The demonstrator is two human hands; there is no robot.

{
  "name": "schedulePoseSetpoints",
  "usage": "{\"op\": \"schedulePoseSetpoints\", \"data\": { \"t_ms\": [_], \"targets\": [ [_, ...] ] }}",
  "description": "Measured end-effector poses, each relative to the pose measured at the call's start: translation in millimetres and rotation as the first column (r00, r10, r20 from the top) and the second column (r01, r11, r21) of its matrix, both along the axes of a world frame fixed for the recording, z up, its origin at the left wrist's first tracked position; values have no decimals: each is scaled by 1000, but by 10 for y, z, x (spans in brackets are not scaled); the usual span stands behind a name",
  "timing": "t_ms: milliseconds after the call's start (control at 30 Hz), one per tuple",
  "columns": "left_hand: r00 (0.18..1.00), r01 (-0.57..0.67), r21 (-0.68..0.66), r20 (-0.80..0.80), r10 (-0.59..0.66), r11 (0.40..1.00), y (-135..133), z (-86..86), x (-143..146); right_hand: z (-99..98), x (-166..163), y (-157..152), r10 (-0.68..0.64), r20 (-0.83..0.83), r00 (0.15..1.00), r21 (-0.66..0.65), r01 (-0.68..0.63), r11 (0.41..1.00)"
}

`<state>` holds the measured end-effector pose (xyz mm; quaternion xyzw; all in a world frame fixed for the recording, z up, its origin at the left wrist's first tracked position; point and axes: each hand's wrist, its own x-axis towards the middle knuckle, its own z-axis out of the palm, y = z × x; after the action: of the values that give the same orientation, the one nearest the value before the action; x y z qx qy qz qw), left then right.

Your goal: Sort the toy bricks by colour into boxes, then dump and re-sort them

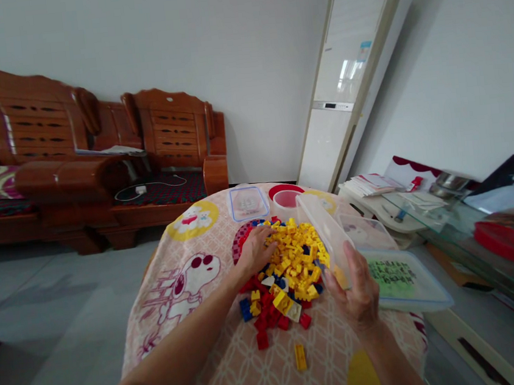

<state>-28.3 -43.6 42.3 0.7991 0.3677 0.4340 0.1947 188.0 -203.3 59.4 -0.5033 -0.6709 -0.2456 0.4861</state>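
Your right hand (357, 286) grips the tilted plastic box (326, 225); your left hand (256, 251) touches the yellow bricks (296, 252), whether grasping any I cannot tell.

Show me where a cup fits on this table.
Bare: over the printed dog, between the left forearm and the tablecloth's left edge; the near stretch between it and the right forearm, around a lone yellow brick. Crowded: the middle, heaped with bricks; the far and right sides, set with plasticware.
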Motion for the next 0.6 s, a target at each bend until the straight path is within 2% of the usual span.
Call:
{"op": "schedulePoseSetpoints", "data": {
  "t_ms": [100,267,333,467,600],
  "targets": [
    [988,128,16,-84,-126,992,46,106,184,27,40,-52,11,34,999,3,-11,1000],
    [997,57,0,-59,-57,998,65,128,403,58,47,-109,13,184,983,33,-19,999],
    [988,106,23,-115,-102,994,27,98,436,70,73,-110,-32,209,977,64,19,998],
    [932,280,92,-265,-247,956,-78,70,453,97,124,-95,-67,188,980,101,48,994],
    [899,317,105,-349,-263,943,-137,117,394,115,146,-85,-89,133,987,126,72,989]
  ]
}}
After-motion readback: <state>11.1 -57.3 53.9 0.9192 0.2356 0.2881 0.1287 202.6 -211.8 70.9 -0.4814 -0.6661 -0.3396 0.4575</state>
